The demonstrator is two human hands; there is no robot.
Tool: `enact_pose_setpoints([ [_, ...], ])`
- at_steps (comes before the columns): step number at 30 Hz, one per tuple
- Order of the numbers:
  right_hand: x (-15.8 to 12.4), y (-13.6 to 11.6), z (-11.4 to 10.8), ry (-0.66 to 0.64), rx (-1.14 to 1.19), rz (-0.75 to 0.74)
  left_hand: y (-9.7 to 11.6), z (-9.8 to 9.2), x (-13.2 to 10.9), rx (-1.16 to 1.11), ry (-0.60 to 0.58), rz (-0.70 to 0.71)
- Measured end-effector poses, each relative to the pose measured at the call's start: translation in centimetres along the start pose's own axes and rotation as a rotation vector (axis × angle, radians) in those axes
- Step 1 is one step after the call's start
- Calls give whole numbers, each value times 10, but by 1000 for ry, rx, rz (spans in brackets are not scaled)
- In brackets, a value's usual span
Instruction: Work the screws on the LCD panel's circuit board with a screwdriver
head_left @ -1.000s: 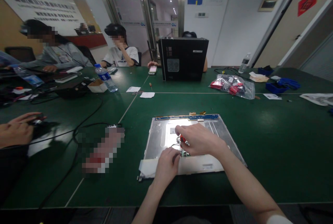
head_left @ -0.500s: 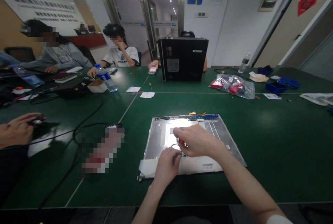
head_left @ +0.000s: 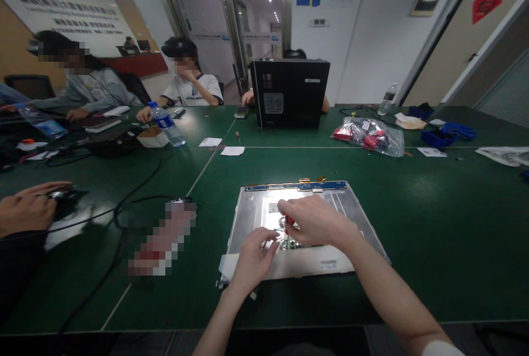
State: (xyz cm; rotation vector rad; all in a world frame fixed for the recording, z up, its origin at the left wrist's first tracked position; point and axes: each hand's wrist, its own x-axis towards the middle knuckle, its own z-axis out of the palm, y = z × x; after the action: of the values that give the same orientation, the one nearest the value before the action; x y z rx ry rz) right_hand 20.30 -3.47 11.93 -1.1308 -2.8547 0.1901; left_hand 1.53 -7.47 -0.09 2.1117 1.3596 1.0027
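A flat metal-backed display panel (head_left: pixel 243 229) lies on the green table in front of me, with a blue circuit strip (head_left: pixel 330 185) along its far edge. My right hand (head_left: pixel 316 221) is closed around a red-handled screwdriver (head_left: pixel 289 219), its shaft pointing down at a small green circuit board (head_left: pixel 294 244) on the panel. Left of the shaft, my left hand (head_left: pixel 254 254) rests over the panel with curved fingers, thumb and fingertips apart. Under its wrist a small connector (head_left: pixel 253 294) sticks out past the near edge. The screwdriver's tip is hard to make out.
A black computer case (head_left: pixel 291 94) stands at the back. Behind right lies a bag of red parts (head_left: pixel 370 135). Black cables (head_left: pixel 119 218) run along the left, near a co-worker's hand (head_left: pixel 31 207). A water bottle (head_left: pixel 167 124) tilts farther back; other people sit beyond.
My left hand has shifted left and its fingers have spread from the circuit board, uncovering more of it and the connector by the near edge. My right hand keeps the screwdriver nearly in place.
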Motion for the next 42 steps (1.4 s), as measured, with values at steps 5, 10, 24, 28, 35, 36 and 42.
enact_pose_setpoints([
  [5,4,1,1,-26,-30,58,-2,-17,20,-37,-213,56],
  [10,2,1,-1,-13,10,29,-1,-25,47,-56,-414,209],
  [24,7,-1,2,-43,-34,16,-16,-1,46,-124,-300,376],
  [28,7,0,1,-42,-41,12,-17,-2,44,-125,-337,385],
  [35,4,-1,-1,-38,10,-12,-16,1,43,-65,-356,328],
  [36,4,-1,-1,-46,14,-9,-16,1,43,-57,-361,331],
  [42,7,-1,1,-58,-51,49,-16,2,43,-92,-376,378],
])
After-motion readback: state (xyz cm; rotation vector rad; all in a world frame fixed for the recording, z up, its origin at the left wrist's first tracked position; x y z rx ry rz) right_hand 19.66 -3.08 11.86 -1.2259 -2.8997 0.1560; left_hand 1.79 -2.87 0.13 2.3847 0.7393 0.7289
